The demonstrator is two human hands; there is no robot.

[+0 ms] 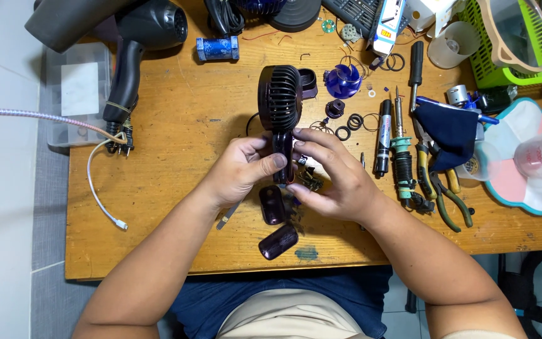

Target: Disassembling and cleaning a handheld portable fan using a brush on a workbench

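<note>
Left hand (241,169) and right hand (334,176) both pinch the handle of a dark fan (280,100) above the table (177,125), loose shells (276,220) just below.

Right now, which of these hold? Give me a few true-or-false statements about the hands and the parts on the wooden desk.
1. Both hands, left and right, grip the handle of the small dark handheld fan. True.
2. The blue plastic fan blade is mounted in the fan. False: it lies on the wooden desk.
3. The black hair dryer lies at the desk's far left. True.
4. The yellow-handled pliers are in the right hand. False: they lie on the desk.
</note>
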